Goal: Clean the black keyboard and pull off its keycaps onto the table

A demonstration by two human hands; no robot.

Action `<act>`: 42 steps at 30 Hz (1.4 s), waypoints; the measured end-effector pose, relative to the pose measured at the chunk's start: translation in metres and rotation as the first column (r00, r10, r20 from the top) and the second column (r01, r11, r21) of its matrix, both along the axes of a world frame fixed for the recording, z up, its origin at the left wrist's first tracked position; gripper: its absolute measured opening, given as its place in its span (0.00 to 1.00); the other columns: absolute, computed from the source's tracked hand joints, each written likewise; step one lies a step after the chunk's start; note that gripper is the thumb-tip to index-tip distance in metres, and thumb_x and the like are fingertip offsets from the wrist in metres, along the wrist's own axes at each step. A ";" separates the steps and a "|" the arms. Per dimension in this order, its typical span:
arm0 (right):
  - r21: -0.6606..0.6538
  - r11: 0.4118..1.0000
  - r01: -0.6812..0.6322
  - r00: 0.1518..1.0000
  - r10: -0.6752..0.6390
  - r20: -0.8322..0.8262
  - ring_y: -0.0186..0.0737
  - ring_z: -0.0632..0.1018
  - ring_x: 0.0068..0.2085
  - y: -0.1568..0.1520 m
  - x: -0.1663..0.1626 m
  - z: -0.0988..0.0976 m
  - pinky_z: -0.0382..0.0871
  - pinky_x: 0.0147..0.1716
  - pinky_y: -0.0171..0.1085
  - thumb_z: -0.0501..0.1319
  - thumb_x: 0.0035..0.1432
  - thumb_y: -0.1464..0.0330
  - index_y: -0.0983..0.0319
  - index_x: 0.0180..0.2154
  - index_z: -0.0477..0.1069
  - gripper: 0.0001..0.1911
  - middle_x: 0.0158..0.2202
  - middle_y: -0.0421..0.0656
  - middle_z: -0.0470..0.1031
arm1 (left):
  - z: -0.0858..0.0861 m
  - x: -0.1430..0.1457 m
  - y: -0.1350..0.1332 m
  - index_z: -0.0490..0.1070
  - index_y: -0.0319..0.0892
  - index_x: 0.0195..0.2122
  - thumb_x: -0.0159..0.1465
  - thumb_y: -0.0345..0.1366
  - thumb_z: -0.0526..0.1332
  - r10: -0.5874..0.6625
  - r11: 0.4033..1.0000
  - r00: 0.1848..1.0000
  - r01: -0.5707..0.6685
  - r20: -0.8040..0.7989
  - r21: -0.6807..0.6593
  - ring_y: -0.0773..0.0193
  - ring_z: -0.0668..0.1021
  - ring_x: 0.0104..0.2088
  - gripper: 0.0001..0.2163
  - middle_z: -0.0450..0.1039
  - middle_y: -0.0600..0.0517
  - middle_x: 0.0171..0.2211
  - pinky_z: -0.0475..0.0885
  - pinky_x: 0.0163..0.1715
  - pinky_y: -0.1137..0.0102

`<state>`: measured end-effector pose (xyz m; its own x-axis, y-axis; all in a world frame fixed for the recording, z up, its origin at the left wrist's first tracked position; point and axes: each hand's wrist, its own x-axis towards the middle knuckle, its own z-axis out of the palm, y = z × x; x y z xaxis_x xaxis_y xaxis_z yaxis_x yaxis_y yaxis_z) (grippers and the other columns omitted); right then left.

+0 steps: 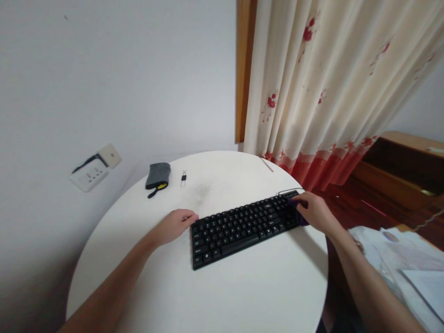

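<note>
A black keyboard [236,227] lies slanted on the round white table [243,286], its right end farther from me. At its upper left corner, my left hand [176,225] is closed with the fingertips gripping the edge. My right hand [316,212] pinches a dark purple cloth [303,220] over the number pad at the right end. Part of the cloth hangs by the keyboard's right edge, and my fingers hide some of it. The keyboard's cable [289,190] curves behind its far right corner.
A grey pouch [158,175] with a yellow inside and a black binder clip [183,177] lie at the table's far left. Toward the far right edge is a thin stick [267,164]. Wall sockets [90,174], a floral curtain [294,92] and white plastic bags [398,252] surround the table.
</note>
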<state>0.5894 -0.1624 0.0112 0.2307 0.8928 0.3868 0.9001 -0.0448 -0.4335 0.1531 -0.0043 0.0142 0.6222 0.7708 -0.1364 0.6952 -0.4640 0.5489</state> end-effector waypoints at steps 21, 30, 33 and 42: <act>0.059 0.942 0.332 0.943 -0.331 -0.016 0.44 0.78 0.36 -0.051 0.026 -0.014 0.69 0.40 0.40 0.55 0.54 0.68 0.65 0.40 0.80 0.18 0.39 0.49 0.79 | 0.002 0.000 0.000 0.75 0.40 0.31 0.65 0.48 0.49 -0.013 1.000 0.999 0.013 -0.033 0.004 0.58 0.75 0.33 0.20 0.76 0.51 0.29 0.64 0.33 0.70; 0.005 0.974 0.226 0.973 -0.226 -0.035 0.46 0.78 0.40 -0.049 -0.020 -0.033 0.70 0.45 0.42 0.53 0.55 0.71 0.65 0.42 0.79 0.18 0.41 0.50 0.78 | 0.001 0.001 0.001 0.76 0.41 0.32 0.65 0.48 0.50 -0.016 1.000 1.000 0.016 -0.012 0.002 0.58 0.76 0.34 0.20 0.77 0.51 0.30 0.65 0.34 0.70; 0.014 0.995 0.103 0.988 -0.100 -0.120 0.43 0.78 0.39 -0.053 -0.039 -0.028 0.71 0.43 0.39 0.53 0.57 0.70 0.64 0.41 0.79 0.17 0.41 0.49 0.77 | 0.003 0.001 0.000 0.76 0.41 0.32 0.65 0.47 0.50 -0.020 1.000 1.000 0.020 -0.019 0.009 0.58 0.76 0.33 0.20 0.77 0.51 0.30 0.65 0.34 0.70; 0.081 0.881 0.467 0.884 -0.460 -0.089 0.49 0.79 0.41 -0.040 0.027 -0.038 0.70 0.44 0.42 0.54 0.54 0.68 0.70 0.45 0.79 0.22 0.42 0.54 0.79 | 0.002 0.001 0.002 0.76 0.41 0.32 0.65 0.48 0.50 -0.013 1.000 1.000 0.013 -0.017 0.002 0.58 0.76 0.34 0.20 0.77 0.51 0.30 0.66 0.35 0.70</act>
